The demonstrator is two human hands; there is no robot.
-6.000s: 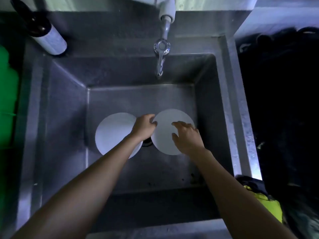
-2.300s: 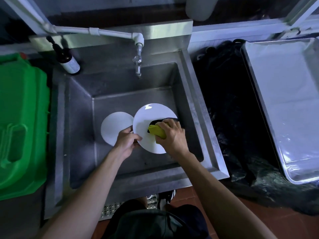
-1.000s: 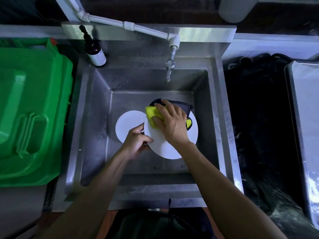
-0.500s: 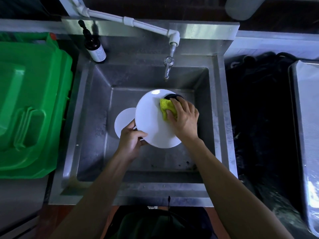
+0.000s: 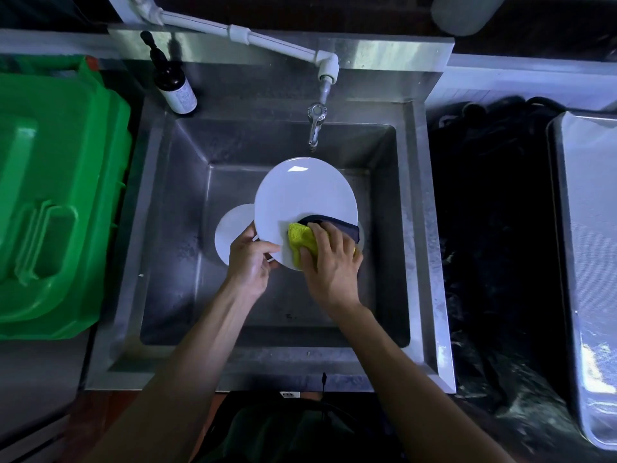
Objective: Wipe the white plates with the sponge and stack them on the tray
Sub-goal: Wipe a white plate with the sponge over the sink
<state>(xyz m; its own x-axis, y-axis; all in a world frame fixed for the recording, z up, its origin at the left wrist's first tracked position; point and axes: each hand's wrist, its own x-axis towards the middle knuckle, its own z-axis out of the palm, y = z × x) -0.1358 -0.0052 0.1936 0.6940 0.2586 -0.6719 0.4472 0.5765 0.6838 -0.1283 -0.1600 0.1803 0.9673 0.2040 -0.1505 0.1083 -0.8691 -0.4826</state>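
Far left: big green moulded plastic bin (image 5: 50, 202), cut off by the left frame edge, its bottom corner overlapping the grey surface below. Next right, on the sink's back-left ledge, a dark brown pump bottle with a pale label (image 5: 173, 85); label text too small to read. A white plastic pipe (image 5: 240, 36) runs diagonally from top left to an elbow, feeding a metal tap (image 5: 315, 125) over the basin.

Square stainless steel sink (image 5: 430, 228), basin floor dim, partly hidden by plates and arms. In the basin, a small round white plate (image 5: 230, 232) lies flat, its right side hidden behind the upper plate and the left hand. The large round white plate (image 5: 300, 202) sits higher, overlapping it, apparently lifted and tilted; exact tilt unclear.

Left hand (image 5: 250, 262) pinches the large plate's lower-left rim, thumb on top, fingers curled under and mostly hidden. Right hand (image 5: 330, 259) lies on a yellow sponge with a dark backing (image 5: 302, 242), fingers bent over it, pressing it onto the plate's lower right; the sponge's near part is covered by the hand.

Both forearms run in from the bottom edge, elbows cut off. Dark clothing shows at bottom centre, indistinct.

Right of the sink: a black crinkled mass (image 5: 494, 245), too dark to identify. Far right: rectangular shiny metal tray (image 5: 587, 228), cut off by the right edge, well apart from both plates.
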